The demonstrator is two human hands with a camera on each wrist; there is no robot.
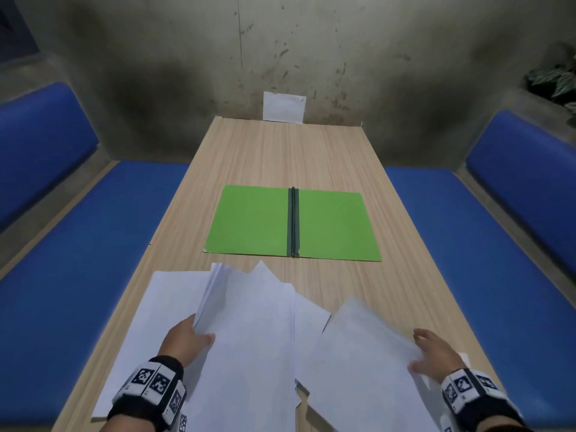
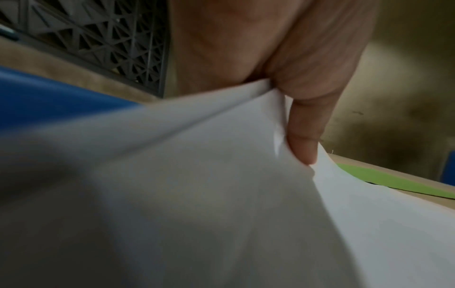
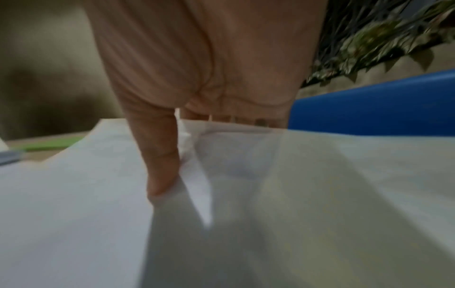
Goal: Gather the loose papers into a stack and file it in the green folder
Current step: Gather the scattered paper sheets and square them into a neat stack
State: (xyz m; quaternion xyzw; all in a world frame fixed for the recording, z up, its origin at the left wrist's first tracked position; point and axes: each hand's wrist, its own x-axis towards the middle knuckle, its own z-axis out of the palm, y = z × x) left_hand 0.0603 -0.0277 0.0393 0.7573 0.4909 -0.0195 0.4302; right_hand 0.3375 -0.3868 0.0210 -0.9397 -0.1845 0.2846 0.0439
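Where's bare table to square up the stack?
Free: the strip between papers and folder, the far table beyond the folder, and narrow margins beside it. Crowded: the near end, where sheets overlap and the left hand and right hand grip them.

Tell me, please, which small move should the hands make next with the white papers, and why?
Probably bring the right hand with its sheet over to the bundle pinched in the left hand. The papers lie fanned and overlapping, not squared, while the green folder already lies open beyond them.
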